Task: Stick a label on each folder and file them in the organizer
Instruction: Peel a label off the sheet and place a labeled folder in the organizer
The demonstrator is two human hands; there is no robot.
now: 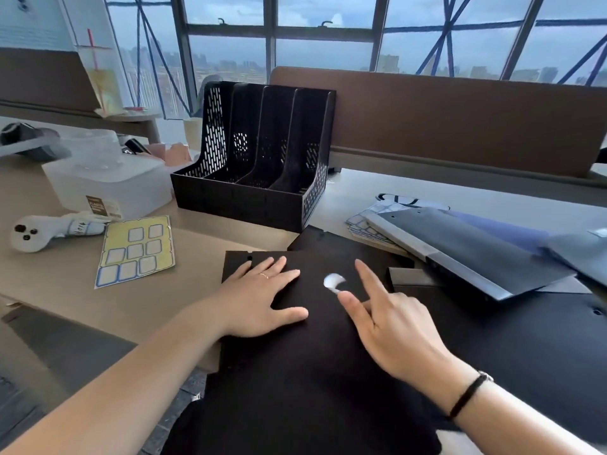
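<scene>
Left hand (262,297): flat, fingers spread and straight, palm down on the black folder (295,372), pressing its upper left part; a ring on one finger.

Right hand (391,326): above the same folder, at 3 o'clock of the left hand; forefinger straight and pointing to 11 o'clock, thumb out, the other fingers loosely curled. A small white label (333,282) curls up at the thumb tip; blur hides whether thumb and finger pinch it or it merely sticks there. Dark band on the wrist.

Black folder: lying flat on the desk (82,290) directly before the person, long axis running 6 to 12 o'clock, far short edge with a punched hole toward the organizer. A second black folder's corner shows beyond it at 12 o'clock.

Label sheet (136,251): yellow, blue-bordered blanks, flat at 10 o'clock of the left hand, long axis near 12 to 6.

Organizer (256,159): black, perforated, four slots, upright at 12 o'clock, open front facing the person.

Folder pile (476,254): grey and blue, fanned at 2 o'clock, lying over further label sheets.

White controller (36,233) and clear plastic box (108,182): at 10 o'clock, far left.
</scene>
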